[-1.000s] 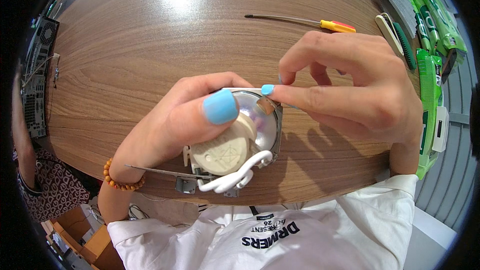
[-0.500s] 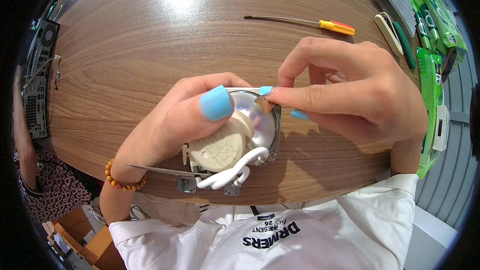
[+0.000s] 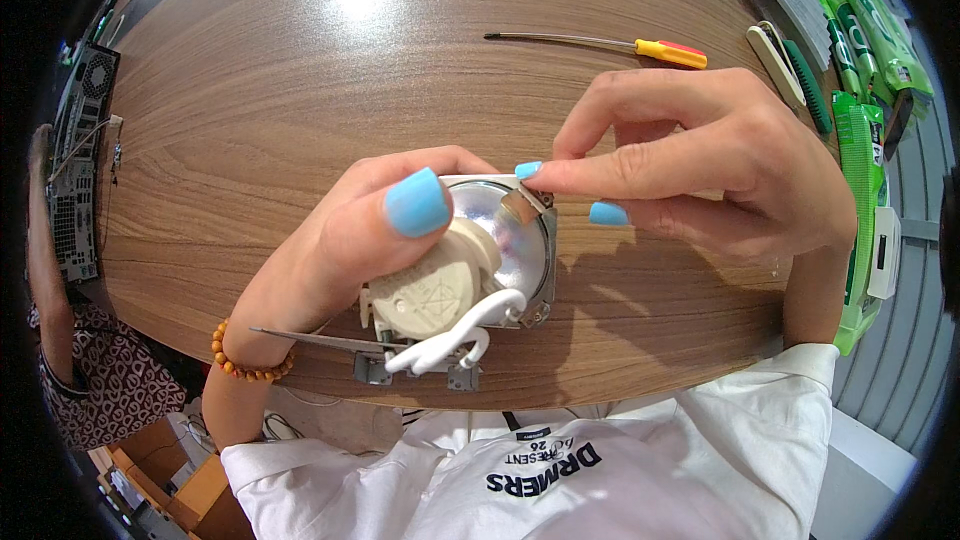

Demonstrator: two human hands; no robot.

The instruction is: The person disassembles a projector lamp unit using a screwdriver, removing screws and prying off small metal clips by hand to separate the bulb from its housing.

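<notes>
My left hand (image 3: 345,230) is closed around a metal-framed lamp unit (image 3: 500,258), its thumb lying over the cream round cap (image 3: 430,292). Behind the cap a shiny silver dish fills the frame, and a copper-coloured strip (image 3: 520,207) sits near its upper right corner. White insulated wires (image 3: 450,338) loop out at the bottom, beside a flat metal bracket (image 3: 375,368). With its index fingertip my right hand (image 3: 710,165) touches the frame's top edge by that corner. Its thumb stays apart from the unit and its other fingers are bent, partly hidden; I see nothing held there.
A yellow-and-red screwdriver (image 3: 670,53) lies farther back on the brown wooden table (image 3: 250,90). Green packets (image 3: 860,30) and a cream-and-green tool (image 3: 790,70) line the right side. At far left stand a computer chassis (image 3: 85,160) and another person's arm (image 3: 48,270).
The lamp unit has shifted slightly left with my left hand. My right index fingertip has moved up along the corner, and the right thumb is a little higher.
</notes>
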